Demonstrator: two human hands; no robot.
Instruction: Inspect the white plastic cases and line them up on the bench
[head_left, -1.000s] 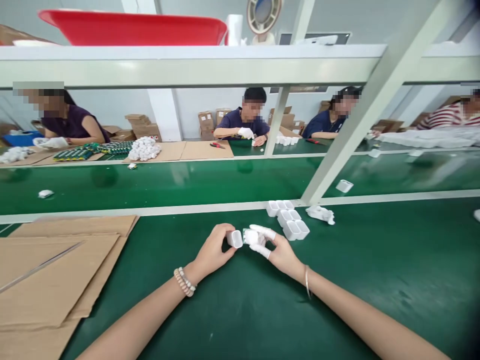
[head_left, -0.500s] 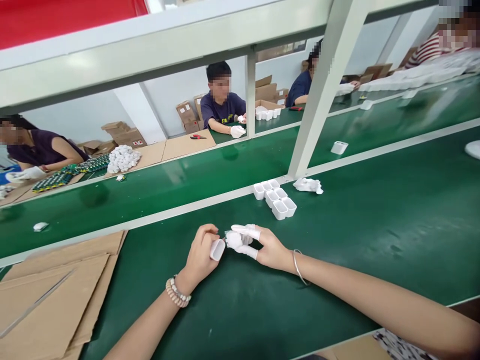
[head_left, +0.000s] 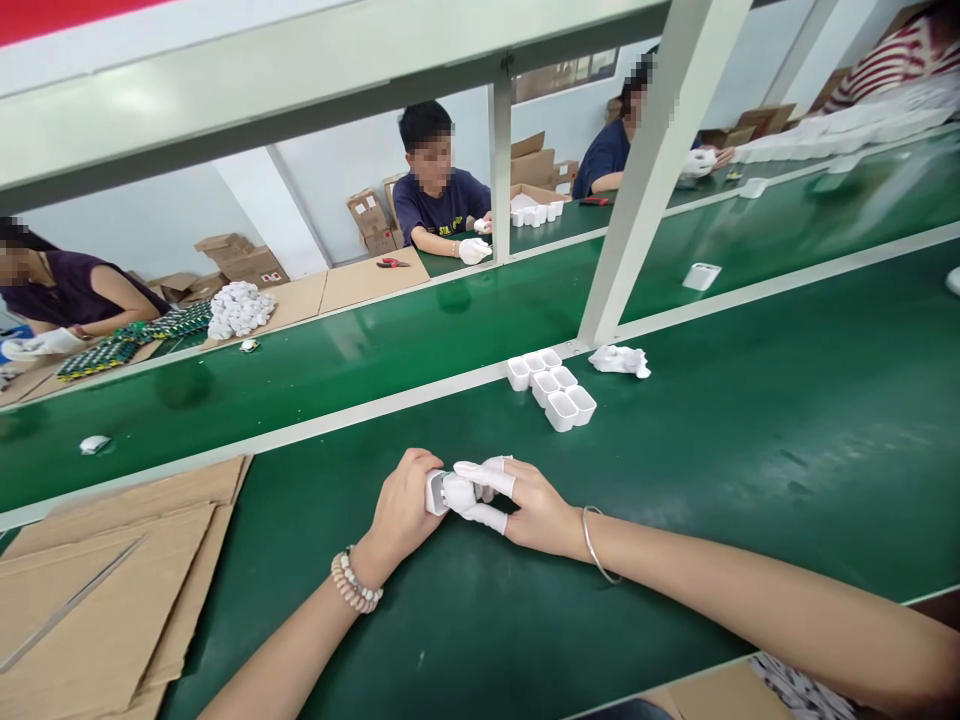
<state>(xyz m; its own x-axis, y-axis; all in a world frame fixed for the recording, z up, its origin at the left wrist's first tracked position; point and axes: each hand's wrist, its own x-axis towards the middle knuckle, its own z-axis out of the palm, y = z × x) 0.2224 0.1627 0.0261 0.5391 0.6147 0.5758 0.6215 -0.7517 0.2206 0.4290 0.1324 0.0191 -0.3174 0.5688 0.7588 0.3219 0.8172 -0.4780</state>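
Note:
My left hand [head_left: 406,500] is closed around a white plastic housing [head_left: 435,493], its open end turned to the right. My right hand [head_left: 517,498], with white finger cots on some fingers, pinches a white bundled piece [head_left: 459,494], whose near end is at the housing's mouth. Whether the end sits inside the mouth I cannot tell for sure. Beyond my hands, several more open white housings [head_left: 561,408] stand grouped on the green work surface. A crumpled white glove or cloth [head_left: 621,361] lies to their right.
Flat cardboard sheets [head_left: 112,590] cover the left of the bench. A slanted metal post [head_left: 645,200] rises from the rail behind the housings. On the green conveyor belt [head_left: 360,358] beyond lie a white housing [head_left: 702,277] and a small white piece [head_left: 94,444]. Co-workers sit opposite.
My right hand has brought the white piece up against the housing's mouth, and the housing has turned to face it. On the belt, the loose pieces have shifted rightward.

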